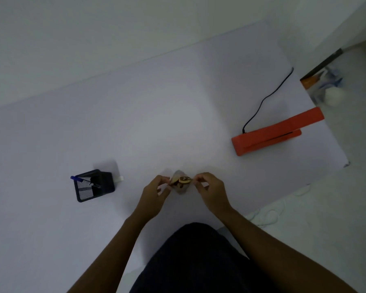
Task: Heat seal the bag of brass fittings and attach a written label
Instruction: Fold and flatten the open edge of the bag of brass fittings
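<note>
Nearest to us, a dark-clothed lap meets the near edge of the white desk (51, 208), and both forearms reach forward over it. Above the near-centre of the desk we hold a small clear bag (180, 183) between both hands: the left hand (154, 197) pinches the bag's left edge with curled fingers, and the right hand (211, 192) pinches its right edge likewise, so that the mouth is spread toward us. Inside we see the brass fittings (183, 180), brownish and blurred. Toward the left edge of the desk stands a black mesh pen holder (94, 185) with a blue pen (76, 178) leaning out of it; a small white slip (119, 178) lies just behind it. Farther off, near the right edge, rests the orange heat sealer (270, 134), its black cord (266, 98) trailing toward the far right corner.
</note>
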